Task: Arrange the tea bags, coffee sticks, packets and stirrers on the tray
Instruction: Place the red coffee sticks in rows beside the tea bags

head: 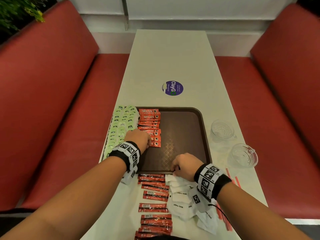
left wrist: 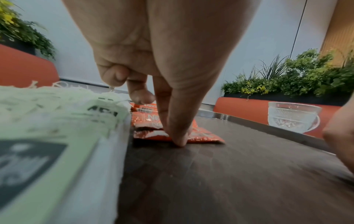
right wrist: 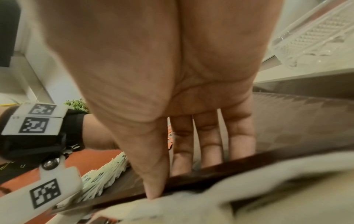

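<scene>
A brown tray (head: 181, 132) lies on the table with rows of green tea bags (head: 121, 125) along its left side. Beside them is a column of red coffee sticks (head: 149, 118). My left hand (head: 149, 142) is on the nearest stick (left wrist: 203, 136). It pinches the stick's near edge with thumb and a finger (left wrist: 172, 136), and the outer fingers are curled. My right hand (head: 174, 168) holds the tray's near rim (right wrist: 249, 163), fingers inside and thumb (right wrist: 153, 194) outside against a white sugar packet (right wrist: 191, 204).
Loose red coffee sticks (head: 153, 194) and white sugar packets (head: 180, 200) lie on the table in front of the tray. Red stirrers (head: 223, 217) lie at the near right. Two glass cups (head: 222, 129) (head: 243, 157) stand right of the tray. Red benches flank the table.
</scene>
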Motion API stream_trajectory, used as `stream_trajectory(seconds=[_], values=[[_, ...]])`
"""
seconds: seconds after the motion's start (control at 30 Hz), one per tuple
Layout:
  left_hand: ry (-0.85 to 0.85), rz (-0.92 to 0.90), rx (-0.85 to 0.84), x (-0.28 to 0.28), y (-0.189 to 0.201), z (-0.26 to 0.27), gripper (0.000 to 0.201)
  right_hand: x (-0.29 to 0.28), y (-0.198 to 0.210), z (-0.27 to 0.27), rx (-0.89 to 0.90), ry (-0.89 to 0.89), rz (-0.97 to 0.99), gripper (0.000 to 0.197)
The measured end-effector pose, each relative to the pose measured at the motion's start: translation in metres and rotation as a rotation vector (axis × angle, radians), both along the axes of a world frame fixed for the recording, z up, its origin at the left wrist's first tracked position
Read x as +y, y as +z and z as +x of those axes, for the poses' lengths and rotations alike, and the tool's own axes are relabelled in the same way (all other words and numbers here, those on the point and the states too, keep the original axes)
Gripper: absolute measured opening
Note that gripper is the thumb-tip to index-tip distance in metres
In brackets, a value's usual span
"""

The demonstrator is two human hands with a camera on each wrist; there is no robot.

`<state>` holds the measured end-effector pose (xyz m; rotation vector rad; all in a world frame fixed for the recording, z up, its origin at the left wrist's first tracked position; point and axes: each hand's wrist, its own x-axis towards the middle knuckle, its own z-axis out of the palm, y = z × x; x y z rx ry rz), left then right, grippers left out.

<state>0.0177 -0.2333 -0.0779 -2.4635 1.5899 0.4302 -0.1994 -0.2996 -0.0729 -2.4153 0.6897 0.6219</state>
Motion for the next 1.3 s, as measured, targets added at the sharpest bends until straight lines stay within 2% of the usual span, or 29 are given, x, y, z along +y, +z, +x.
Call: stream_trajectory(seconds=[0.17, 0.27, 0.4, 0.47, 0.63, 0.8, 0.97, 1.17, 1.3], values=[[-0.012, -0.128, 0.042, 0.019, 0.016, -0.013, 0.015, 0.006, 0.004, -0.002, -0.043, 0.007, -0.049, 0.019], [-0.131, -0.253, 0.075, 0.049, 0.022, -0.035, 0.019, 0.016, 0.005, -0.005, -0.116, 0.043, -0.108, 0.009], [-0.325, -0.179, 0.052, 0.093, 0.010, -0.056, 0.027, 0.033, 0.004, -0.005, -0.142, 0.108, -0.134, 0.022], [-0.368, -0.143, 0.017, 0.109, -0.001, -0.060, 0.031, 0.043, 0.005, -0.004, -0.116, 0.147, -0.150, 0.029], [-0.376, -0.079, -0.059, 0.133, -0.018, -0.069, 0.029, 0.067, 0.008, -0.002, -0.022, 0.238, -0.250, 0.037], [-0.304, -0.093, -0.067, 0.145, -0.017, -0.076, 0.038, 0.080, 0.007, 0.002, 0.026, 0.237, -0.320, 0.037], [-0.216, -0.076, -0.079, 0.145, -0.014, -0.081, 0.043, 0.087, 0.003, 0.002, 0.025, 0.253, -0.387, 0.041], [-0.208, -0.062, -0.068, 0.146, -0.010, -0.082, 0.037, 0.088, 0.006, 0.004, 0.011, 0.238, -0.379, 0.036], [-0.158, -0.007, -0.054, 0.147, -0.009, -0.078, 0.041, 0.089, 0.007, 0.006, -0.016, 0.241, -0.364, 0.039]])
